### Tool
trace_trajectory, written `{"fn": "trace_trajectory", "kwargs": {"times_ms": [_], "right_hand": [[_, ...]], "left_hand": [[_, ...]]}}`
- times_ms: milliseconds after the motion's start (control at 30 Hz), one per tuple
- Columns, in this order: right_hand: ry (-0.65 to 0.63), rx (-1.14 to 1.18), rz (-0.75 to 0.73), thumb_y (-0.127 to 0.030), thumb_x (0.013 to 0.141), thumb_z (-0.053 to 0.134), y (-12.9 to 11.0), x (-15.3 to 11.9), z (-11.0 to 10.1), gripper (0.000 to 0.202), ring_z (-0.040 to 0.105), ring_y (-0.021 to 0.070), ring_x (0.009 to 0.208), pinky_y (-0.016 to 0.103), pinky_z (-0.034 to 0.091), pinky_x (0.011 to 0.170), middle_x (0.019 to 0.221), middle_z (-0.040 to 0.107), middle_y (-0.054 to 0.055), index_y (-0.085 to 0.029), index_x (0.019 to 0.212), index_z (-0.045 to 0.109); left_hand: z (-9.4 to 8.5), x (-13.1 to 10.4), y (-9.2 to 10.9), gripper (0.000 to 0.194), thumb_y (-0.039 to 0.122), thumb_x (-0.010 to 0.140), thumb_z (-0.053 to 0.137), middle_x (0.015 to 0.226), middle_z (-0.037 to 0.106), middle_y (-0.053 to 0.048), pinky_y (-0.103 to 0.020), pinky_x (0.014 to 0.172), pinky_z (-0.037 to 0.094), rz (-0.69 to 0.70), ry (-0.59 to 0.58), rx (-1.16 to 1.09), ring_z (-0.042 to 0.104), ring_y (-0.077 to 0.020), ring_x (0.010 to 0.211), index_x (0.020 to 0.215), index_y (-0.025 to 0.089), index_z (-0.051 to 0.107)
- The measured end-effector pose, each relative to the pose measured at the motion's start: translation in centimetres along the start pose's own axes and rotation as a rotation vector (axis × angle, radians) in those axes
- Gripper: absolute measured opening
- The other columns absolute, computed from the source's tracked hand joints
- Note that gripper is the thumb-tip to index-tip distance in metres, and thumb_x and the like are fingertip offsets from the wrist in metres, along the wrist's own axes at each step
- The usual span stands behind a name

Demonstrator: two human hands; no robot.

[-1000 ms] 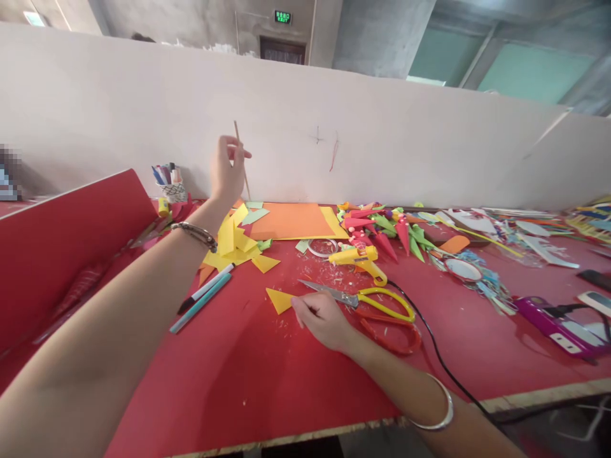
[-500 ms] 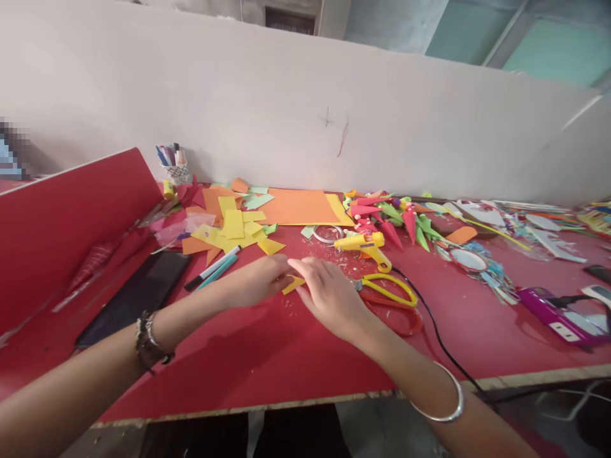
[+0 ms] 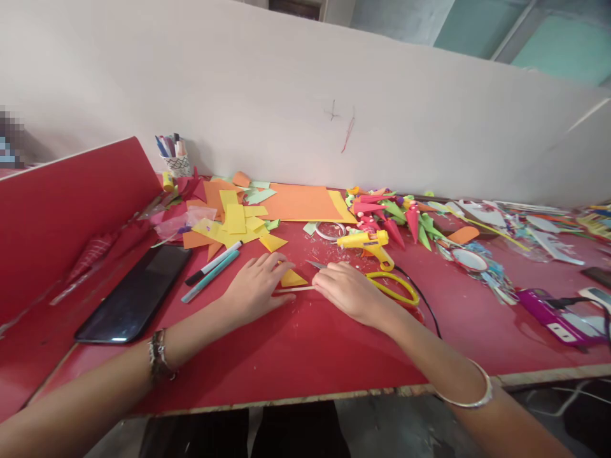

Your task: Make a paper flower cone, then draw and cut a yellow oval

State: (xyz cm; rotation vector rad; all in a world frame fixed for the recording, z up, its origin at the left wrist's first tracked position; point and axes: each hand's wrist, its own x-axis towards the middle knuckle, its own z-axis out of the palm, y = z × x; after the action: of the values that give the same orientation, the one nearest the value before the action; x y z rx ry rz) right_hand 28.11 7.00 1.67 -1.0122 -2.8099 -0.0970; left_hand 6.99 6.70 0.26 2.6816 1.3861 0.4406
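Observation:
My left hand (image 3: 255, 286) rests low over the red table, fingers spread and thumb apart. Beside its fingertips lies a small folded yellow paper piece (image 3: 293, 278). A thin white stick (image 3: 298, 289) spans the gap between my hands, its left end near my left thumb. The fingertips of my right hand (image 3: 351, 294) are closed at the stick's right end. Scissors lie behind and under my right hand; their blade tip (image 3: 314, 263) and yellow handle (image 3: 394, 287) show, the middle is hidden.
A yellow glue gun (image 3: 365, 243) with a black cord lies behind the scissors. Colored paper scraps (image 3: 235, 219), markers (image 3: 210, 275) and a dark phone (image 3: 136, 296) are on the left. Paper cones (image 3: 394, 222) stand in a pile at the back; a purple power strip (image 3: 548, 315) is far right.
My hands, close together over the yellow paper before, have moved apart and lower. The yellow piece now lies between them, and the thin white stick has come into view.

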Motion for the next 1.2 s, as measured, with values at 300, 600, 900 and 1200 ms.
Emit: {"fn": "trace_trajectory", "kwargs": {"times_ms": [300,600,900,1200], "right_hand": [[0.004,-0.081,-0.081,-0.021,0.089,0.041,0.4,1.5,1.9,0.021,0.049,0.0154,0.075,0.028,0.034,0.068,0.074,0.056,0.002,-0.016,0.075,0.056],[0.044,0.195,-0.043,-0.022,0.085,0.049,-0.1,1.6,2.5,0.022,0.05,0.0149,0.084,0.026,0.041,0.074,0.089,0.057,0.003,-0.02,0.107,0.054],[0.158,0.142,-0.081,-0.019,0.088,0.043,0.1,1.3,3.3,0.021,0.049,0.0124,0.07,0.023,0.037,0.063,0.073,0.06,0.002,-0.019,0.088,0.063],[0.218,-0.01,-0.16,-0.012,0.089,0.036,-1.1,1.3,3.2,0.029,0.048,0.0127,0.062,0.026,0.035,0.057,0.066,0.059,0.003,-0.014,0.082,0.064]], "left_hand": [[0.6,-0.3,-1.2,0.028,0.03,0.078,0.055,0.1,0.058,-0.006,-0.033,0.077,0.045,0.032,-0.032,-0.123,0.055,-0.0196,0.089,0.104,0.021,0.058],[0.9,-0.5,-1.8,0.022,0.029,0.084,0.045,0.097,0.061,-0.005,-0.031,0.074,0.045,0.145,-0.024,-0.08,0.056,-0.0182,0.087,0.1,0.022,0.06],[0.6,-0.5,-2.2,0.022,0.026,0.084,0.047,0.099,0.061,-0.005,-0.033,0.074,0.045,0.241,-0.052,0.01,0.056,-0.0194,0.087,0.102,0.023,0.058],[0.4,-1.0,-1.1,0.02,0.022,0.087,0.042,0.087,0.064,-0.003,-0.034,0.069,0.035,0.251,0.101,0.218,0.056,-0.0195,0.082,0.088,0.023,0.062]]}}
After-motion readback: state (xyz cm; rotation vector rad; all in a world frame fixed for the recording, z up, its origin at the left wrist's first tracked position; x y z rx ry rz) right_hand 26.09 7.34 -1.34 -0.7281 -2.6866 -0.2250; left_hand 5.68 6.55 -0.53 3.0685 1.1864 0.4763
